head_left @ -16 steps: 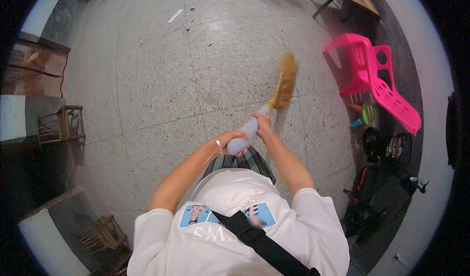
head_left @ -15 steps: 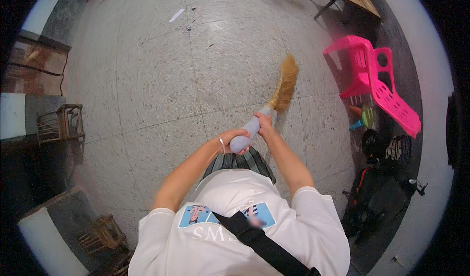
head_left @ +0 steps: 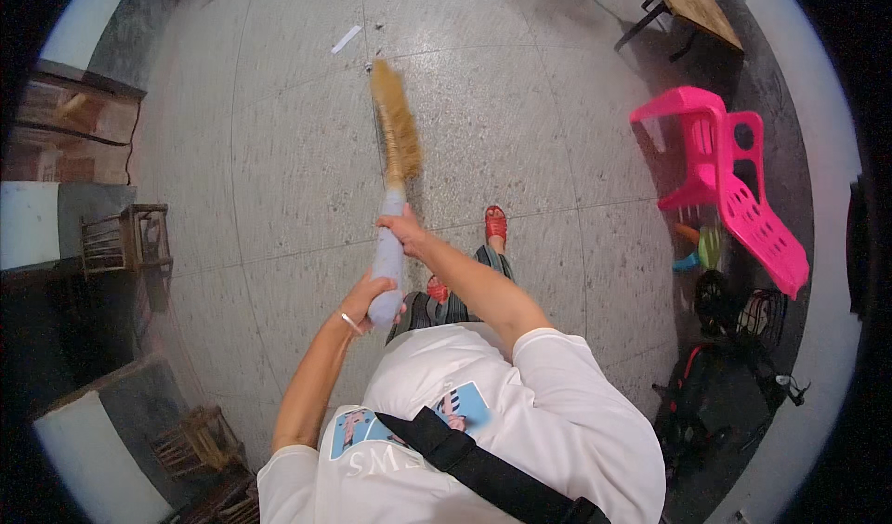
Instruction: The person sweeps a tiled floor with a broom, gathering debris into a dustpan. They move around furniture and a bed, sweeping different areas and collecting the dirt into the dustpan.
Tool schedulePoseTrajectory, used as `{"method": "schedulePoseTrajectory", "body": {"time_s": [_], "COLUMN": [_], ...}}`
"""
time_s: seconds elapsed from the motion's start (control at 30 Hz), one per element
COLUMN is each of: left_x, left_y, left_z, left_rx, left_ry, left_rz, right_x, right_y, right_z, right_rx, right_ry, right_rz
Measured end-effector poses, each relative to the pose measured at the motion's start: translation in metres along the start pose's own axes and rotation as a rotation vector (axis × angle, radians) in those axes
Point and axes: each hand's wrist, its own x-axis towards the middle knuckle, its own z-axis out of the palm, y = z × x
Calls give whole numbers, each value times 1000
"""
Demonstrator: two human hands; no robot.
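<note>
Both of my hands grip one broom (head_left: pixel 398 143) with a thick pale-lavender handle and tan bristles. My left hand (head_left: pixel 371 294) is wrapped round the rear end of the handle, nearest my body. Higher up, my right hand (head_left: pixel 403 229) closes round the handle a little below the bristles. The bristle head points away from me, over the tiled floor (head_left: pixel 307 171); whether it touches the floor I cannot tell. Just past its tip are small dark specks and a white strip (head_left: pixel 347 40).
At right stands a pink plastic chair (head_left: pixel 703 134) with small colourful toys (head_left: pixel 708 248) beside it and a black bag (head_left: pixel 715 394) nearer me. A wooden table (head_left: pixel 692 4) is at far right. Wooden stools (head_left: pixel 121 239) line the left side.
The broom has swung from right to left, and its bristles now reach farther forward. Both hands moved left with it, keeping hold. Red sandals on my feet have come into view.
</note>
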Motion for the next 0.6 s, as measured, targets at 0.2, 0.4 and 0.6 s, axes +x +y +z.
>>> {"method": "schedulePoseTrajectory", "body": {"time_s": [0.2,0.4,0.6], "left_x": [-7,71,199], "left_y": [41,84,115], "left_z": [43,116,175], "left_rx": [65,102,77], "left_ry": [-18,-193,-363], "left_rz": [-34,-145,-194], "right_x": [-12,-24,39], "right_y": [-50,-141,-199], "right_z": [-23,-127,-230], "right_rx": [40,131,193], "right_ry": [-74,129,337], "right_rz": [-56,-78,-60]}}
